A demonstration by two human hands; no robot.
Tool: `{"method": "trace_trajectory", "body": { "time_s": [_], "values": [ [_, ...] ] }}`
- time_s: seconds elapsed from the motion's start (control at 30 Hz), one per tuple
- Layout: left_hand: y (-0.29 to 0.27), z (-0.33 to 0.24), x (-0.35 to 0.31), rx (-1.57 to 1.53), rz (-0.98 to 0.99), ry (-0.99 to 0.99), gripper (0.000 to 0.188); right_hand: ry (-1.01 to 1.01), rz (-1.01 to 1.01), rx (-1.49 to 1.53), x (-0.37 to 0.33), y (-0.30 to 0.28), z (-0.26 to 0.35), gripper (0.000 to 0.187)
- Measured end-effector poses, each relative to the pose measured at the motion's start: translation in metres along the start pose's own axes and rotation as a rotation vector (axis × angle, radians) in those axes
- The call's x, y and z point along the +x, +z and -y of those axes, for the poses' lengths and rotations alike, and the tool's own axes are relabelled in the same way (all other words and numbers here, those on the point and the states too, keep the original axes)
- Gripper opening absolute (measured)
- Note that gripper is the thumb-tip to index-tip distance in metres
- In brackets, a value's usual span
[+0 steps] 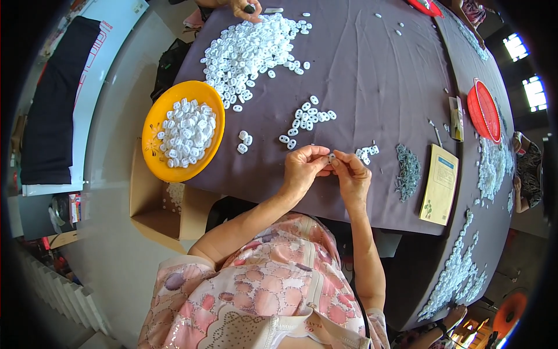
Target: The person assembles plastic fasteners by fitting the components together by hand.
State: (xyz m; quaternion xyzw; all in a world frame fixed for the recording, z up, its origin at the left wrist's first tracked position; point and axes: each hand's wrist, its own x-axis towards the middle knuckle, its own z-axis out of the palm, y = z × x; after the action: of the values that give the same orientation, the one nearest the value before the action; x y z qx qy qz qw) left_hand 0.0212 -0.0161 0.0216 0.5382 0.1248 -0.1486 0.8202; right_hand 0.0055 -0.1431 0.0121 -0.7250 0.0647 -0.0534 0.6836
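Close to the table's front edge, my left hand (303,168) and my right hand (353,179) meet, fingertips pinched together on one small white oval plastic piece with dark holes (332,157). Fingers cover part of it. Just beyond my hands lies a loose cluster of similar white oval pieces (309,116). A few smaller white pieces (365,154) lie right of my right hand, and past them is a pile of small grey-green parts (408,171). To my left, an orange bowl (152,131) holds a heap of white pieces (189,132).
A large pile of white pieces (253,52) covers the table's far left, with another person's hand (247,10) at it. A yellow booklet (440,185) lies at right. Beyond stand a red basket (483,110) and more piles (456,273). An open cardboard box (154,212) sits below the bowl.
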Motion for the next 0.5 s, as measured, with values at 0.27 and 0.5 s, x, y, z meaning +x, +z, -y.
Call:
{"method": "trace_trajectory", "body": {
  "time_s": [0.27, 0.5],
  "values": [
    [0.004, 0.006, 0.001, -0.091, -0.085, -0.002, 0.011, -0.271, 0.011, -0.345, -0.004, 0.004, 0.018, 0.030],
    [0.008, 0.003, -0.007, -0.122, -0.072, -0.074, 0.010, -0.348, 0.007, -0.442, -0.006, 0.000, 0.017, 0.032]
  ]
}}
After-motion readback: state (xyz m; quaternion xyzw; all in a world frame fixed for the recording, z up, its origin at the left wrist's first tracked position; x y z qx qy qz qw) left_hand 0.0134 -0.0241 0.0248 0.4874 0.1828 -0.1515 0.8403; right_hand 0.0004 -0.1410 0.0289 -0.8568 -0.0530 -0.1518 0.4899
